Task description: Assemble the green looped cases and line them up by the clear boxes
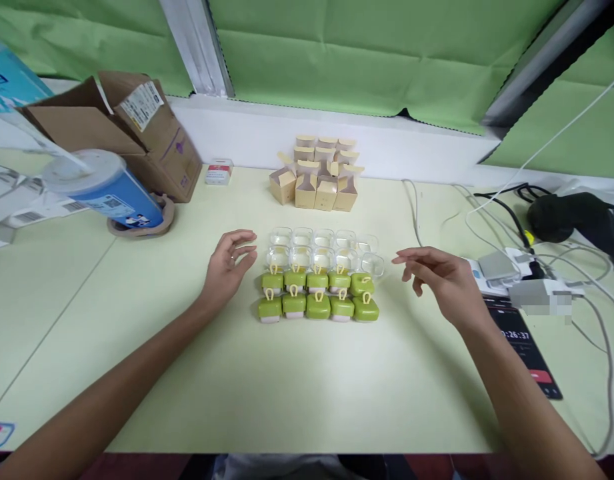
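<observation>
My left hand [231, 263] hovers just left of the rows of small containers, fingers curved and apart, holding nothing. To their right, my right hand [437, 277] is also free, its fingers loosely bent and spread. Between the hands sit two rows of small green-lidded boxes [318, 307] with pale yellow loops on top; most show a whitish base. Right behind them stand two rows of clear plastic cups [323, 259]. Farther back, several small open cardboard boxes [327, 192] are grouped with their flaps up.
A large open carton [161, 157] and a blue drink cup [121, 193] stand at the left. A small white-and-red box [219, 172] lies near the wall. Power strip [487, 277], cables, a phone [527, 353] and a black device [577, 217] occupy the right side.
</observation>
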`<state>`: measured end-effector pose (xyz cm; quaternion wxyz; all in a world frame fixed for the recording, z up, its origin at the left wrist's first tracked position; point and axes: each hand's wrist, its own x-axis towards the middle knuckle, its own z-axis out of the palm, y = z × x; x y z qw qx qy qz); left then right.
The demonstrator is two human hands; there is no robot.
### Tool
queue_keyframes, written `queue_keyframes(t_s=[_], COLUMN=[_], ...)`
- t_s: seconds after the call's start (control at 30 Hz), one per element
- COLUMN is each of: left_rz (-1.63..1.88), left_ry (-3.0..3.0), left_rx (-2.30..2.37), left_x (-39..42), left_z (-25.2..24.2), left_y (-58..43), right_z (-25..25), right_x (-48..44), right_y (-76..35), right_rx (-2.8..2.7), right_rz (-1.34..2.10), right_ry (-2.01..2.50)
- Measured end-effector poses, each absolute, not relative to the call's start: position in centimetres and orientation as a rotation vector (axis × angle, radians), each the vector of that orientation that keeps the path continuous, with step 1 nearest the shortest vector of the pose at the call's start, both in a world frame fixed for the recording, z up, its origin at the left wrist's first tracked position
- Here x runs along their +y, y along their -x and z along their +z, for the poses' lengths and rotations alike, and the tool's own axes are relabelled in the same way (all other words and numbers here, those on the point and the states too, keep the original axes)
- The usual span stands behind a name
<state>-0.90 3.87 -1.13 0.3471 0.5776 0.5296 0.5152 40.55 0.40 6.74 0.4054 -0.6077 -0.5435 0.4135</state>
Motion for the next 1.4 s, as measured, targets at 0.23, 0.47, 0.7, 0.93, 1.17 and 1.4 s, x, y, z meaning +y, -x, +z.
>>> queue_keyframes(t_s=[0.23, 0.47, 0.7, 0.93, 1.17, 1.4], left_rz=[1.267, 1.153, 1.132, 1.133, 0.988, 0.136], left_ry=[-1.287, -1.306, -1.488, -1.519, -2.220, -2.535], left_rx=[1.326, 1.393, 1.469, 1.479, 1.492, 1.439], left_x=[3.7, 3.4, 3.5, 3.1, 5.7, 8.3], left_z=[-0.3, -0.4, -0.4, -1.0, 5.6, 8.9], left_y=[-0.5, -1.0, -1.1, -0.7, -1.9, -7.7], right_z=[6.4, 5.5, 3.6, 5.6, 10.6, 8.9], right_x=[5.0, 6.4, 6.7, 5.8, 7.0, 8.8], right_y=[-40.3, -38.3, -37.9, -38.4, -35.6, -30.1], right_rx=[-2.033, -2.353, -2.266, -2.260, -2.285, -2.651], right_rz=[0.848, 0.425, 0.282, 0.338, 0.430, 0.198], right_ry=[1.729, 1.795, 1.753, 1.687, 1.563, 1.616])
